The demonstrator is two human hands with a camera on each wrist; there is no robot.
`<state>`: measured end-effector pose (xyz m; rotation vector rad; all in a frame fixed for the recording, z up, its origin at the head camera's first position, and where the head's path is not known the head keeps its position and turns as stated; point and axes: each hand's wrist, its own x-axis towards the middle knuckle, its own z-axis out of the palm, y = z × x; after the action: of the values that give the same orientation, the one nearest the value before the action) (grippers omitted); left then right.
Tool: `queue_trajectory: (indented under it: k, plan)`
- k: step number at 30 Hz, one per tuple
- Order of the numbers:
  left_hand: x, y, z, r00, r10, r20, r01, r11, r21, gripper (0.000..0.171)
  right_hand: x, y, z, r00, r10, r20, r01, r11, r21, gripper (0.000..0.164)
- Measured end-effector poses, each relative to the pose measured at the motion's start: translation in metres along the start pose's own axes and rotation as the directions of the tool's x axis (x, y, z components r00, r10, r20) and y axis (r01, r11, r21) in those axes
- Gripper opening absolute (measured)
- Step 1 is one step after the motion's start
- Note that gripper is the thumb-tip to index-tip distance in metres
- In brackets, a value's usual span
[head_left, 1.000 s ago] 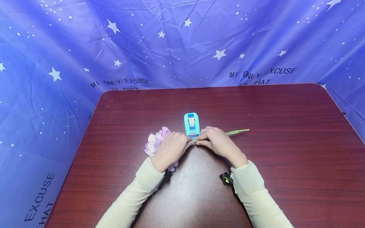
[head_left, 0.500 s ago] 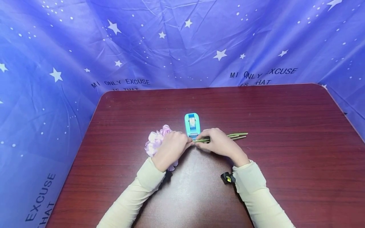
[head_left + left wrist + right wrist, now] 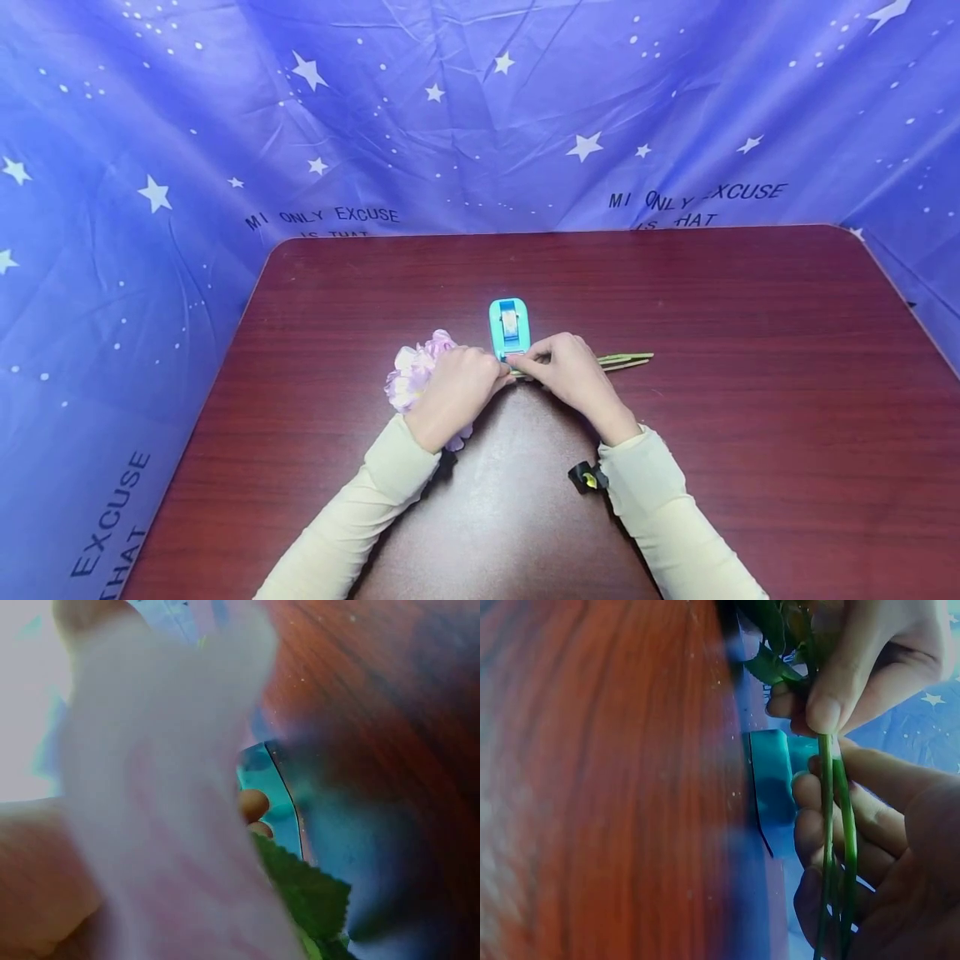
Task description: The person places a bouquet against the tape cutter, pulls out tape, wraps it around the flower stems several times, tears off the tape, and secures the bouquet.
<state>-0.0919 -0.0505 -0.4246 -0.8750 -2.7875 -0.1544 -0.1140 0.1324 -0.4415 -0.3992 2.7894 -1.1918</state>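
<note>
Pale pink-purple artificial flowers (image 3: 408,377) lie beside and partly beneath my left hand (image 3: 459,390). It pinches their green stems (image 3: 827,814) just below the leaves (image 3: 769,666), as the right wrist view shows. My right hand (image 3: 576,375) is close by, fingers curled about the stems, with thumb and index fingertips beside the left thumb. Those fingertips are at the front end of a light-blue tape dispenser (image 3: 496,327). Whether they hold tape cannot be made out. The stem ends stick out to the right. A blurred petal (image 3: 169,795) covers much of the left wrist view.
A dark red wooden table (image 3: 750,333) lies under everything. Behind it and at its sides hangs a blue curtain (image 3: 480,142) with white stars. A black wrist-camera mount (image 3: 581,477) sticks out from the right cuff, just above the tabletop.
My right hand's fingertips have shifted slightly left and towards the dispenser's front, after showing more of the stems half a second ago. The left hand keeps its pinch; the stem ends swung slightly.
</note>
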Motion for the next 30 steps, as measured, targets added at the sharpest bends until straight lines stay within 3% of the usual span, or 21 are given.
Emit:
queue_trajectory:
  k: [30]
  plan:
    - [0.0,0.0,0.003,1.0,-0.004,-0.031,0.005,0.999,0.041,0.03,-0.003,-0.014,0.003,0.997,-0.03,-0.071,0.02,0.989,-0.144,0.017]
